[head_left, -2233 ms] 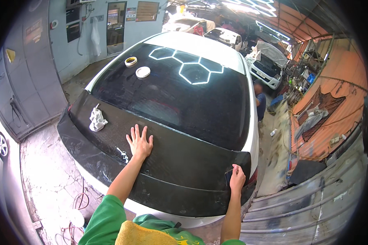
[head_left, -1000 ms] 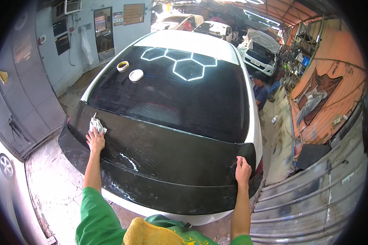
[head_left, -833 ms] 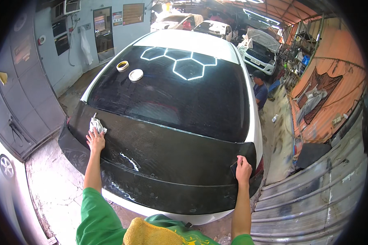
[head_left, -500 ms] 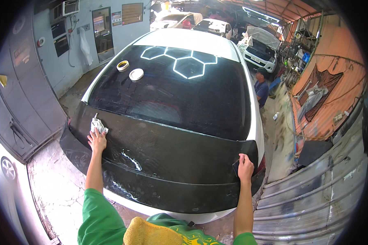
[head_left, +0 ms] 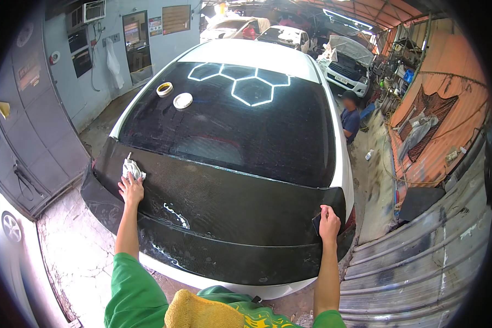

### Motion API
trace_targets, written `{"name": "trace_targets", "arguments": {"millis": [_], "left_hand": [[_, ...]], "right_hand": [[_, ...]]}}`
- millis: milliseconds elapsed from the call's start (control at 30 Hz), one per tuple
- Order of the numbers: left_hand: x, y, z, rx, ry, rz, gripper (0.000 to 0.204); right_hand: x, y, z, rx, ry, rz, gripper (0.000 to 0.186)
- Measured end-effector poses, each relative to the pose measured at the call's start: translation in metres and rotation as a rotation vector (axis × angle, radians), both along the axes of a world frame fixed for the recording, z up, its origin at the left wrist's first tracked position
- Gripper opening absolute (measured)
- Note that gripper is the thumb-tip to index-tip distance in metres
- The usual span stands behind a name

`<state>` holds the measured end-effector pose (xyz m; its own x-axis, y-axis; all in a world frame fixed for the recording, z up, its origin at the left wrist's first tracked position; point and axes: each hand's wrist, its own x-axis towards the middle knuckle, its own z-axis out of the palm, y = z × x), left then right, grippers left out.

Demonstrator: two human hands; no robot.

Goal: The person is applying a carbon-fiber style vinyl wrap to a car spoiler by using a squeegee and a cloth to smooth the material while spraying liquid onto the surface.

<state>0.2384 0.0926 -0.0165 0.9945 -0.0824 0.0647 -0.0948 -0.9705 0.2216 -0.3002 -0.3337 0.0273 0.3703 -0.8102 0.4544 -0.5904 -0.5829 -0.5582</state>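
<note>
One left hand (head_left: pixel 132 191), palm down, fingers (head_left: pixel 130 179) spread; left forearm (head_left: pixel 127 232) behind it. One right hand (head_left: pixel 329 224), fingers (head_left: pixel 325 210) curled; right forearm (head_left: pixel 327 276) behind.

Hexagonal glare on dark glass (head_left: pixel 246 128)

White open-hooded vehicle (head_left: pixel 351 74): a pale rectangular number plate (head_left: pixel 341 80) is showing tiny characters at the lower front edge.
Pale blue wall (head_left: pixel 175 49): a small multicoloured rectangular poster (head_left: pixel 155 25) is hanging, its text blurring.
Green cloth shirt (head_left: pixel 134 290): yellow print (head_left: pixel 259 318) is showing, unreadable.
</note>
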Motion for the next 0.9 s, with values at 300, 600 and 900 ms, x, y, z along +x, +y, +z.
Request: {"name": "trace_targets", "arguments": {"millis": [300, 600, 900], "left_hand": [[-0.004, -0.001, 0.001, -0.044, -0.057, -0.009, 0.068], [-0.087, -0.1, 0.058, -0.307, -0.375, -0.882, 0.046], [-0.274, -0.289, 0.042, -0.294, -0.384, -1.33, 0.032]], "right_hand": [[0.001, 0.001, 0.001, 0.043, 0.005, 0.005, 0.036], [-0.006, 0.001, 0.003, 0.016, -0.042, -0.013, 0.033], [-0.006, -0.012, 0.001, 0.2, -0.395, 0.092, 0.036]]}}
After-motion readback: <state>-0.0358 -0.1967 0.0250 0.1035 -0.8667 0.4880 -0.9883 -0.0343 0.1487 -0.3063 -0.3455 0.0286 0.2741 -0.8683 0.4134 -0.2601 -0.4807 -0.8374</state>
